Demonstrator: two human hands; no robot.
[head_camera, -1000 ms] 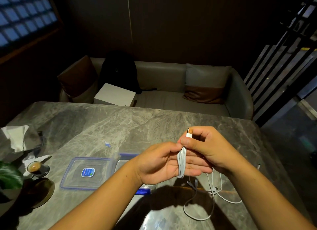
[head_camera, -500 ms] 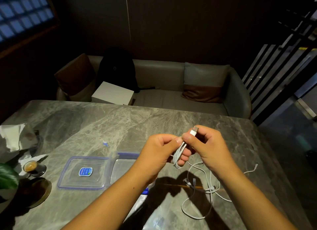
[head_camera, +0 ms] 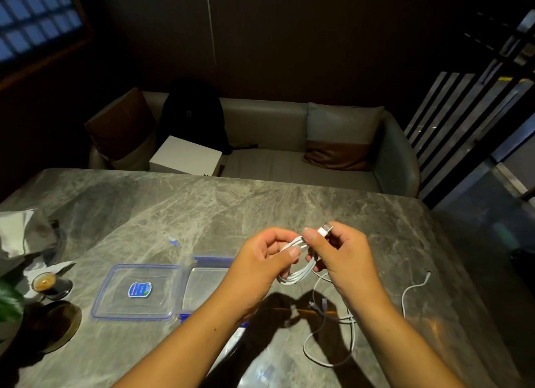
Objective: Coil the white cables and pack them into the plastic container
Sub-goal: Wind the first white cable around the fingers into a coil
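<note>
Marble table (head_camera: 202, 211) is filling the lower part of the view, grey and veined, and everything else is sitting in relation to it. Beyond its far edge a grey sofa (head_camera: 278, 161) is carrying a black backpack (head_camera: 192, 115) and a white box (head_camera: 185, 156). On the table's left half a clear plastic container (head_camera: 208, 283) with blue clips is lying open, with its lid (head_camera: 136, 292) resting flat just beside it on the side away from the hands. Near the table's left edge a small glass (head_camera: 47, 283) of dark drink is standing beside crumpled white paper (head_camera: 17, 231).

Above the middle of the table both hands are holding a coiled white cable (head_camera: 301, 269) in the air. The left hand (head_camera: 260, 260) is curling its fingers around one side of the bundle, thumb pressing against the loops. The right hand (head_camera: 344, 257) is pinching the cable's plug end (head_camera: 325, 229) between thumb and forefinger, the plug pointing up and away, while its other fingers are folding in behind the loops. The coil is hanging between the two hands, clear of the table and just right of the container.

On the table's right half, below and right of the hands, loose white cables (head_camera: 347, 338) are lying tangled, one end (head_camera: 425, 277) trailing toward the table's right edge.
</note>
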